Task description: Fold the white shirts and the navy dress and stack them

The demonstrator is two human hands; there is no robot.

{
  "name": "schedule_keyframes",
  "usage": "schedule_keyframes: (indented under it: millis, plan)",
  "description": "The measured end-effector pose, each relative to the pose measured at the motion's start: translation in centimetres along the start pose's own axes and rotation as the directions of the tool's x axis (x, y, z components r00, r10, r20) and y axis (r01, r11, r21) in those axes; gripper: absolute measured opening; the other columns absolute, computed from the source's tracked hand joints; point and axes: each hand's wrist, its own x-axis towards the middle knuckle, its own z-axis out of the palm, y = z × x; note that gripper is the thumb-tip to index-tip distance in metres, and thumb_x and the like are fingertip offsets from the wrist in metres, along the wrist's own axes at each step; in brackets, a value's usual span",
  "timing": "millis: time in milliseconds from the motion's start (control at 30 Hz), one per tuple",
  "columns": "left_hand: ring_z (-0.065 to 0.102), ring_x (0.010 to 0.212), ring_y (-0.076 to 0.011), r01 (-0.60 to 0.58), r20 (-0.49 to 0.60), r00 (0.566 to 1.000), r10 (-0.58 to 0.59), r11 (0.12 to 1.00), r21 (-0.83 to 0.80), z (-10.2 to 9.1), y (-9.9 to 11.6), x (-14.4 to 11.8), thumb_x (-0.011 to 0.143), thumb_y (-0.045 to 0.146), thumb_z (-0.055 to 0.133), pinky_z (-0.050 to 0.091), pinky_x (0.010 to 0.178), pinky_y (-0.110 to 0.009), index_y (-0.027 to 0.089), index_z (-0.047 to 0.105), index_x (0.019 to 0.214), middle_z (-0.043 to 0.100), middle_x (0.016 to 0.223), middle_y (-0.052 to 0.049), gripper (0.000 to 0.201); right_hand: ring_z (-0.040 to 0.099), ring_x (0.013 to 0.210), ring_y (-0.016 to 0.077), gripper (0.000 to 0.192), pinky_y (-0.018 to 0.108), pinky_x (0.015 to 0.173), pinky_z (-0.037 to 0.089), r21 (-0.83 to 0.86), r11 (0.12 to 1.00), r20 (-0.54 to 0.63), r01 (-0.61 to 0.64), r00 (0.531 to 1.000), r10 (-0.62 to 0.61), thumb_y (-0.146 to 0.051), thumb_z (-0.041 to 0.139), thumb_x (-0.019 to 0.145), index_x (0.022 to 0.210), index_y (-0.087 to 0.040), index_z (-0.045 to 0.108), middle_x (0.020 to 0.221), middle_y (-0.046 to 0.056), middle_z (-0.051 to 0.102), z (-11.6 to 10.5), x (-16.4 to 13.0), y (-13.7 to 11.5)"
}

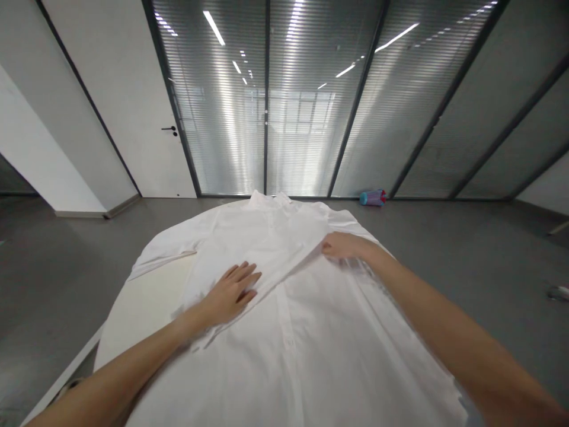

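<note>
Grey floor [66, 255], white door [146, 118], glass wall [302, 107] with blinds.

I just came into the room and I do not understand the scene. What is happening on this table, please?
A person is handling a white shirt spread over a pale table, collar at the far end. The left hand lies flat on the cloth, fingers spread. The right hand grips a fold of the fabric, so a raised crease runs between the two hands. One sleeve lies out to the left. On the grey floor by the glass wall sits a small blue and pink object.
</note>
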Motion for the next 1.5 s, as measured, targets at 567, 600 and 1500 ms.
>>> schedule_keyframes:
  millis: [567,600,1500]
  plan:
    - [0.011,0.153,-0.037,0.013,0.005,1.0,-0.014,0.988,0.152,0.6,0.4,-1.7,0.103,0.048,0.04,0.024,0.12,-0.06,0.04,0.024,0.158,0.018,0.167,-0.001,0.057,0.005,0.154,0.0273,0.079,0.051,0.122,0.001,-0.042,0.989,-0.083,-0.142,0.987,0.139,-0.071,0.016,0.098,0.162,-0.024,0.018,0.168,0.01,0.007,6.5,13.8,1.4]
    - [0.011,0.153,-0.0367,0.01,-0.004,1.0,-0.01,0.988,0.152,0.6,0.4,-1.8,0.103,0.047,0.04,0.024,0.12,-0.06,0.041,0.024,0.158,0.017,0.167,0.0,0.057,0.004,0.154,0.0265,0.081,0.052,0.122,0.001,-0.042,0.988,-0.086,-0.151,0.985,0.147,-0.071,0.015,0.097,0.162,-0.023,0.017,0.168,0.01,0.006,6.4,14.1,1.9]
    - [0.024,0.151,-0.028,0.047,0.051,0.997,-0.05,0.996,0.07,-1.6,0.5,-4.7,0.104,0.043,0.04,0.025,0.123,-0.05,0.039,0.032,0.156,0.02,0.166,-0.001,0.052,0.016,0.153,0.0255,0.085,0.046,0.123,0.016,-0.11,0.992,-0.136,-0.066,0.989,0.051,-0.066,0.01,0.098,0.158,-0.007,0.024,0.165,0.016,0.018,7.5,8.3,5.1]
